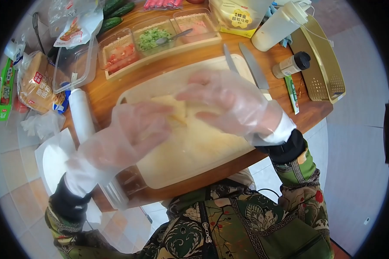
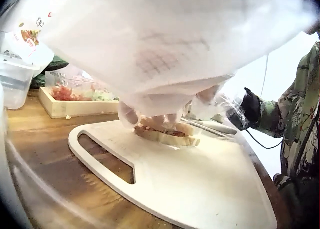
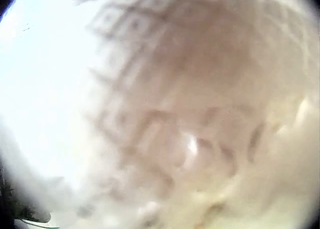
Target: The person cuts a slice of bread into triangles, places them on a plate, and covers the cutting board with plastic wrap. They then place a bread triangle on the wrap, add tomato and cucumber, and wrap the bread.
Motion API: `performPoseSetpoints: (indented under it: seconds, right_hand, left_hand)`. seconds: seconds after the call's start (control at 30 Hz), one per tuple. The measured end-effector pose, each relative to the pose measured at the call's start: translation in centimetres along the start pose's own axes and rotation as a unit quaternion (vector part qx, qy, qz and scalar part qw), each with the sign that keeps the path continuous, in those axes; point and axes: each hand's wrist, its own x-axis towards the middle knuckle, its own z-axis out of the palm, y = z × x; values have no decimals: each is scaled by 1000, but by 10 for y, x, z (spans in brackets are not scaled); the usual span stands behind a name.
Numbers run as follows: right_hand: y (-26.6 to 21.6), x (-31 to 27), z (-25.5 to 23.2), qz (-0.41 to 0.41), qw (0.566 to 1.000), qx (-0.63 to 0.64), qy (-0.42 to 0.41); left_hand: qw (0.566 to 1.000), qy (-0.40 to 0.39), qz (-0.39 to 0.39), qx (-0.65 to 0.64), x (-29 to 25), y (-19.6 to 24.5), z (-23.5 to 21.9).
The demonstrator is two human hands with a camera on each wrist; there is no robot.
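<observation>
A flat piece of filled bread (image 1: 180, 108), pale with a browned edge, lies on the white cutting board (image 1: 194, 159). In the left wrist view the bread (image 2: 172, 138) shows a dark reddish filling. Both hands wear clear plastic gloves. The left hand (image 1: 136, 125) comes from the left, its fingertips (image 2: 160, 120) on the bread's top and near edge. From the other side the right hand (image 1: 229, 97) reaches over the board, blurred, fingers bent gently and thumb apart, close to the bread. Glove film fills most of the right wrist view, hiding the fingertips there.
Behind the board stands a wooden tray (image 1: 164, 54) holding chopped red and green food. Two knives (image 1: 253, 64) lie at the board's far right. A shaker bottle (image 1: 291, 64), squeeze bottle (image 1: 281, 26) and basket (image 1: 324, 64) stand right; bagged bread (image 1: 41, 84) and a roll (image 1: 81, 112) lie left.
</observation>
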Motion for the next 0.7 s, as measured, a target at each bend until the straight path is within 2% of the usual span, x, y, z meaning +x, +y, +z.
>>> performPoseSetpoints:
  seconds: [0.03,0.07,0.13,0.17,0.23,0.27,0.33,0.43,0.47,0.5,0.53,0.57,0.7]
  right_hand:
    - [-5,-3,-3,-2,1000,10,4]
    - [-9,-7,-3,0,1000,10,4]
    - [-12,-16,-3,-40,999,19,-23]
    - [-12,-20,-1,-37,999,18,-21]
    - [-11,-26,4,-17,987,59,-145]
    - [-13,-27,7,-15,988,59,-143]
    - [-17,-27,12,5,982,44,-185]
    - [-21,-23,12,3,980,39,-194]
    - [-14,-31,19,4,980,39,-194]
    - [-1,-44,33,-31,986,141,-86]
    - [3,-46,37,-66,968,240,23]
    - [5,-49,38,-65,968,240,23]
    - [3,-44,26,-72,994,62,-57]
  left_hand:
    - [997,23,57,41,1,-4,1]
    - [997,21,57,41,0,-4,-1]
    - [971,2,98,218,1,-1,-8]
    - [971,-1,100,219,1,1,-9]
    - [995,-7,41,90,0,4,-7]
    - [995,-10,42,91,0,7,-6]
    - [998,-16,-54,-11,-1,11,-5]
    - [998,-35,-43,17,-2,5,-8]
    - [998,-35,-44,17,-1,8,-7]
    - [998,-30,-58,-22,0,13,-6]
    - [995,-24,-71,-62,0,17,-5]
    - [995,-24,-71,-62,1,18,-6]
    - [996,-30,-75,-27,2,17,-7]
